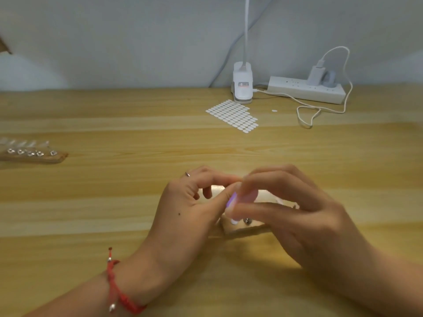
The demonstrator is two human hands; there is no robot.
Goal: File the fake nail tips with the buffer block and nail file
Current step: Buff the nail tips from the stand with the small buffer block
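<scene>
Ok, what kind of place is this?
Probably a small nail-craft desk: a white sheet of oval adhesive tabs, a wooden strip holding clear fake nail tips, and a white clip-on lamp on the pale wooden tabletop.

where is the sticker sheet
In the head view the sticker sheet lies on the table, right of centre, just in front of the lamp clip.

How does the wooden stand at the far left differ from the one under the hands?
The far-left wooden stand lies untouched, apart from both hands; the near wooden stand sits under the left hand and right hand. The far-left stand shows a row of clear tips; the near stand is mostly hidden. Both are light wood.
</scene>
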